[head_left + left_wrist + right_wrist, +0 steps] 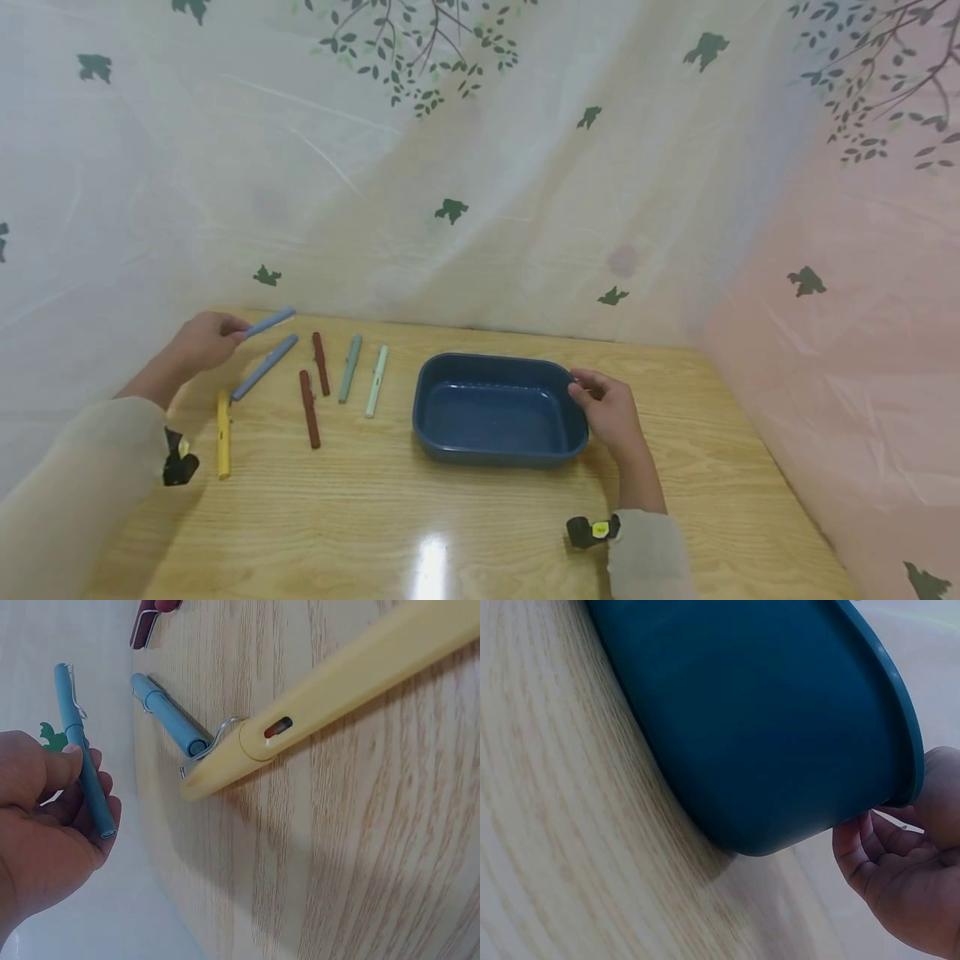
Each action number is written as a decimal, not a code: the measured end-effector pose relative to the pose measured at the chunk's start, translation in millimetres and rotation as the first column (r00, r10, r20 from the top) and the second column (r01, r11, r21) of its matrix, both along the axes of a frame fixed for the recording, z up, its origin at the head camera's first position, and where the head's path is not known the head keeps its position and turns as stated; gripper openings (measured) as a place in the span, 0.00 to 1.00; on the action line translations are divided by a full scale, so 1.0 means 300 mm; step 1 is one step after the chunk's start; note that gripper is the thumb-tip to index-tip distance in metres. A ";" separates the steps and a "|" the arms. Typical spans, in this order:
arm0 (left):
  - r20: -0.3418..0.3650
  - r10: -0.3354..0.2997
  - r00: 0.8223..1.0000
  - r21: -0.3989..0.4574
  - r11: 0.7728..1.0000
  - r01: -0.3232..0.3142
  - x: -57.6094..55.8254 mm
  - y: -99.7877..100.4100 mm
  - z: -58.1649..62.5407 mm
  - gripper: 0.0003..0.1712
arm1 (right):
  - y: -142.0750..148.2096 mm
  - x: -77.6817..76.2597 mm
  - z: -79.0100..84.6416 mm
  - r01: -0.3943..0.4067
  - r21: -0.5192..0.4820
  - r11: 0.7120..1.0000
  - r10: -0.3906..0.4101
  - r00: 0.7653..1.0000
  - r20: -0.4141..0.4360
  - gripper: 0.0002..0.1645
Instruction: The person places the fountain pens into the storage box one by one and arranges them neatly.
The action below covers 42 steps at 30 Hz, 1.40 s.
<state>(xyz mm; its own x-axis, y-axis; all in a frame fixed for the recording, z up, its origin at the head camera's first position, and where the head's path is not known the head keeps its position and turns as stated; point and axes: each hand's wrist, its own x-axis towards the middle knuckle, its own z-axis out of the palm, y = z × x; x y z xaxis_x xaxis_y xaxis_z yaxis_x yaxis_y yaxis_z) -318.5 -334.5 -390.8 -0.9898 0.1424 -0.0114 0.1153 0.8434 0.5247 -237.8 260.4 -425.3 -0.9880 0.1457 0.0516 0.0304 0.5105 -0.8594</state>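
Observation:
Pinched between the thumb and fingers of my left hand (206, 340) is a blue pen (273, 320). In the left wrist view this pen (92, 784) shows a wire clip and is held up off the table. A second blue pen (265, 367) lies just below that hand, its lower end close to a yellow pen (224, 437). My right hand (611, 410) grips the right end of a dark blue rectangular container (495, 458), thumb over the rim. The right wrist view shows fingers (849, 851) under the lip against the outer wall.
Right of the blue pens lie two dark red pens (321, 364) (310, 410), a grey-green pen (349, 369) and a mint pen (377, 382), on the wooden table (337, 517). A leaf-patterned curtain (525, 250) hangs along the back and both sides.

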 end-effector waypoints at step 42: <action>0.155 -0.137 0.978 0.411 0.909 0.062 0.000 0.309 0.007 0.24 | 0.002 0.001 -0.001 0.000 -0.010 1.000 0.000 1.000 0.025 0.21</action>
<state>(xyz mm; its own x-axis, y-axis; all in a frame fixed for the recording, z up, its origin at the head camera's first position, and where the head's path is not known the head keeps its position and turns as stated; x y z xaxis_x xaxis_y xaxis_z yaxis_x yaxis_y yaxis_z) -318.4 -241.8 -388.7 -0.9574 0.2691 -0.1048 0.0617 0.5451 0.8361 -237.6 261.0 -425.6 -0.9889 0.1462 0.0258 0.0517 0.5021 -0.8633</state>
